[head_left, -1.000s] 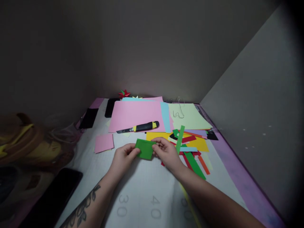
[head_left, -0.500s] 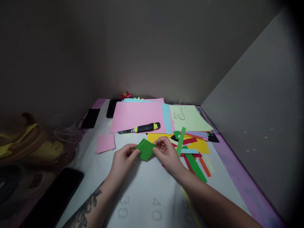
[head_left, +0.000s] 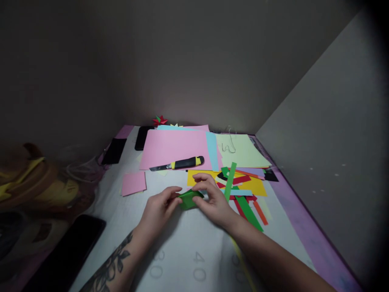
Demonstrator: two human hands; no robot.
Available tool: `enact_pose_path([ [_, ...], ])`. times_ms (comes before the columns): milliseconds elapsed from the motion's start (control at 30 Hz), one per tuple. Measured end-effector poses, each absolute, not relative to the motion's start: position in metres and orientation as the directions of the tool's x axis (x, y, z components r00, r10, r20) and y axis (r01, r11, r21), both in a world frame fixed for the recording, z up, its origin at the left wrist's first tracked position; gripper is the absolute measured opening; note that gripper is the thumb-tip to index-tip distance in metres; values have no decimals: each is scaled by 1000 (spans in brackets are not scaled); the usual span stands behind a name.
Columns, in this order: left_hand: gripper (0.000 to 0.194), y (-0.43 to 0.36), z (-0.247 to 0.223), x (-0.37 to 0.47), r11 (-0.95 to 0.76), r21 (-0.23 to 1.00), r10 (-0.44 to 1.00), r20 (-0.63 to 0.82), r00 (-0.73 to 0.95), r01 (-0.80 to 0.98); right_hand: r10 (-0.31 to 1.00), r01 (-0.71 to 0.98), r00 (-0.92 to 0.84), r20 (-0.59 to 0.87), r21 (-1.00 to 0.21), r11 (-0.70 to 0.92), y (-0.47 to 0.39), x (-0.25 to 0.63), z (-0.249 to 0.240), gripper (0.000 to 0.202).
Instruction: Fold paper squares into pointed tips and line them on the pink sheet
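Note:
A small folded piece of green paper (head_left: pixel 187 200) is held between my two hands, a little above the white table surface. My left hand (head_left: pixel 159 206) pinches its left corner between thumb and fingers. My right hand (head_left: pixel 212 198) grips the right side, thumb in front and fingers behind the upper edge. The paper is tilted and its top edge looks slightly parted. Just right of my right hand lie loose paper strips, among them a light green strip (head_left: pixel 231 180) and a darker green strip (head_left: pixel 249 214).
A utility knife (head_left: pixel 185 163) with its blade out rests across pink sheets (head_left: pixel 176 144). A stack of pink squares (head_left: pixel 133 183) lies left. Pale green sheets (head_left: pixel 240 150) carry a bent wire. A red and green paper star (head_left: pixel 159 120) sits at the back; a black phone (head_left: pixel 68 247) lies front left.
The green paper has gone from a flat diamond facing me to a tilted, narrower shape. My right fingers have moved left over its upper edge.

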State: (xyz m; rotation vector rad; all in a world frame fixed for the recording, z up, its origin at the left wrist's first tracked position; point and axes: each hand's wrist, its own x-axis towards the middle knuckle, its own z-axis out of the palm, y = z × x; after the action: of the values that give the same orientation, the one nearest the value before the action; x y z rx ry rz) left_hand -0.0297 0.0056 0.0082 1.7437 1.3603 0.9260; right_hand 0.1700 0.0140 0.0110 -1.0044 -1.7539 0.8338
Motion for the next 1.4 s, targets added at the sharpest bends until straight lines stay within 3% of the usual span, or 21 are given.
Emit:
enact_pose_path([
  [133, 28, 4, 11, -29, -156, 900, 976, 76, 205, 408, 871, 274, -243, 426, -832, 483, 12, 170, 14, 28],
  [333, 27, 4, 14, -30, -175, 889, 969, 79, 235, 423, 913, 359, -258, 315, -847, 393, 12, 170, 23, 14],
  [500, 27, 4, 13, -33, -205, 876, 974, 139, 180, 436, 918, 295, -244, 313, -878, 378, 19, 171, 19, 7],
  [800, 23, 3, 18, -26, -265, 853, 963, 254, 84, 450, 988, 216, -73, 138, -965, 151, 16, 165, 12, 12],
  [1267, 22, 6, 19, -20, -4, 945, 999, -13, 51, 327, 1000, 67, 7, 16, -998, 15, 19, 157, 10, 13],
  [1400, 22, 7, 16, -20, -6, 932, 997, -24, 78, 362, 995, 79, -102, -19, -997, -11, 19, 158, 12, 19],
])
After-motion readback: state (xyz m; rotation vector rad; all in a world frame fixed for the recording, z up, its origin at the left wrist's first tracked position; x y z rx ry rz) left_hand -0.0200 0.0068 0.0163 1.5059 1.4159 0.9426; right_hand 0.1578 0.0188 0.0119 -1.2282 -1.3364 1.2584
